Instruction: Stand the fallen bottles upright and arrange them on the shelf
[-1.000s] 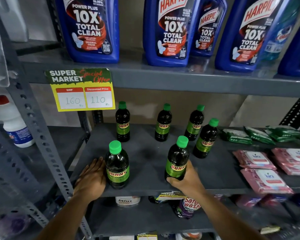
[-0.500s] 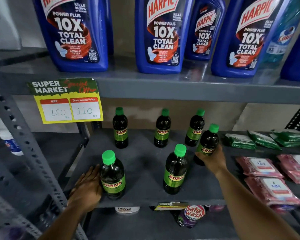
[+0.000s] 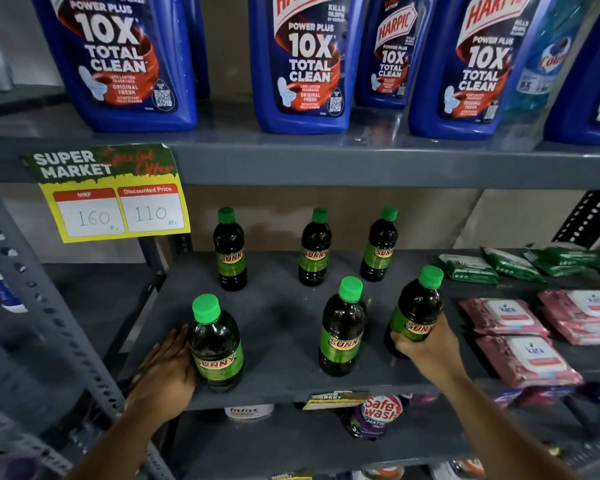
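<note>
Several dark Sunny bottles with green caps stand upright on the grey middle shelf (image 3: 284, 323) in two rows. The back row holds three: left (image 3: 230, 251), middle (image 3: 314, 249), right (image 3: 379, 247). In the front row my left hand (image 3: 168, 368) wraps the lower left side of the front left bottle (image 3: 217, 344). The front middle bottle (image 3: 342, 329) stands free. My right hand (image 3: 426, 351) grips the base of the front right bottle (image 3: 418, 306), which tilts slightly to the right.
Pink wipe packs (image 3: 520, 341) and green packs (image 3: 513, 265) lie on the shelf's right part. Big blue Harpic bottles (image 3: 305, 64) fill the shelf above. A yellow price tag (image 3: 115, 202) hangs at the left. A perforated grey upright (image 3: 42, 306) stands left. Other products sit below.
My right hand left the front middle bottle, took the right-hand bottle and pulled it forward into the front row. My left hand stayed on the front left bottle.
</note>
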`<state>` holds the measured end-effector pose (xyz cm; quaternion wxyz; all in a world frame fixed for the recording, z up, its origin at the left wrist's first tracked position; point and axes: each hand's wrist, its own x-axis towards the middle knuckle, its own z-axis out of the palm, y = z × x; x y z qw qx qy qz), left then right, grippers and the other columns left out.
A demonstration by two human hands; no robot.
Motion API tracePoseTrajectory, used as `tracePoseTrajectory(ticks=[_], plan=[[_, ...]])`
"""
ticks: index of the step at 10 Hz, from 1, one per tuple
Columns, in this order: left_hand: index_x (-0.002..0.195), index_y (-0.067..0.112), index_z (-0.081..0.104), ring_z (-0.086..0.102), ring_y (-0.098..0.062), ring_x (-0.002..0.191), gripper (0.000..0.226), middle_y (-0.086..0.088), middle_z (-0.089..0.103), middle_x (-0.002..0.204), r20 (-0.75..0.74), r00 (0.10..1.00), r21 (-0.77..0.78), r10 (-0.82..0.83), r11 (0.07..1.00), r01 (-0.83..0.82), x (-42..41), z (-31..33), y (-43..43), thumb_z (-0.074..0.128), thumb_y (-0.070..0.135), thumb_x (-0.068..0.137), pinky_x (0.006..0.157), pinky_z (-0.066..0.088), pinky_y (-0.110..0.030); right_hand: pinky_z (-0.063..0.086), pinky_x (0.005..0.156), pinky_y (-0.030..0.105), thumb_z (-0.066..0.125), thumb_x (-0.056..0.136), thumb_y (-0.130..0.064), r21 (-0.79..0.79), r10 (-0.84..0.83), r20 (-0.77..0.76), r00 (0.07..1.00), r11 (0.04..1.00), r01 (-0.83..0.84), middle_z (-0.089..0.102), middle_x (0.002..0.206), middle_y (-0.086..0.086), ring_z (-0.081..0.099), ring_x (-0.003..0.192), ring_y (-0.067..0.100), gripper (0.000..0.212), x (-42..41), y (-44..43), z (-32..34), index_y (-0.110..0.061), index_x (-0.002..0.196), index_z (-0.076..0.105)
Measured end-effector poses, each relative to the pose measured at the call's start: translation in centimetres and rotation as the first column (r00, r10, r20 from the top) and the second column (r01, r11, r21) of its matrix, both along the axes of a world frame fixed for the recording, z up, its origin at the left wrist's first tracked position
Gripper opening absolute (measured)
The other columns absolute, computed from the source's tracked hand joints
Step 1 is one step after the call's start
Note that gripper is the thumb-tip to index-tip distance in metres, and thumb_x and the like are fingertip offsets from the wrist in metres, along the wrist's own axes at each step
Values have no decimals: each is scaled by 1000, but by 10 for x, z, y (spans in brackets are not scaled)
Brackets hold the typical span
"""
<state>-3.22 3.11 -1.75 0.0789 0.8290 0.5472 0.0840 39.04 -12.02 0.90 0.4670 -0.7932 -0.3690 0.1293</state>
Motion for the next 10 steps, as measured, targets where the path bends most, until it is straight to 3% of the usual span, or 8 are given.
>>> tracePoseTrajectory(ticks=[2,5,7,8,9,10], plan=[[149,17,22,12,-18,148,55,-4,17,161,8,1000,-12,-6,1000,7,1,1,-3,31,24,95,121,13,-39,44,60,22,86,54,-28,11,-10,9,1000,1000,10,68,79,-14,63,72,-1,54,-9,-17,1,-47,88,49],[150,18,16,10,-18,148,57,-5,15,161,18,1000,-34,18,999,-18,4,6,-8,29,25,95,121,10,-37,45,70,30,88,59,-21,37,13,-6,1000,999,-13,66,90,-7,63,81,11,57,-13,-24,0,-27,100,49],[147,10,26,17,-27,146,55,-12,25,157,69,992,-33,110,994,-108,8,14,-14,36,21,94,121,14,-41,46,65,28,87,56,-24,65,31,-5,1000,997,-31,64,90,-6,64,79,11,55,-11,-23,-6,-37,93,48],[144,7,31,23,-33,143,52,-17,33,152,105,981,-10,162,987,-162,9,17,-24,35,20,94,120,18,-44,47,67,28,86,56,-29,37,48,-25,999,998,-47,66,94,-3,67,87,22,58,-13,-23,-9,-27,102,51],[139,-1,37,29,-40,140,54,-24,39,147,117,982,10,145,989,-148,6,13,-37,28,22,92,118,24,-49,37,105,41,87,60,-47,10,3,79,997,1000,-4,42,143,5,36,135,26,105,-23,-39,-23,-17,141,28],[143,-3,31,20,-36,145,60,-24,29,153,107,982,31,157,987,-161,-1,7,-55,23,28,92,121,17,-44,22,113,53,64,70,-69,163,-123,389,913,985,63,23,153,21,21,141,36,111,-46,-62,-21,-8,148,14]])
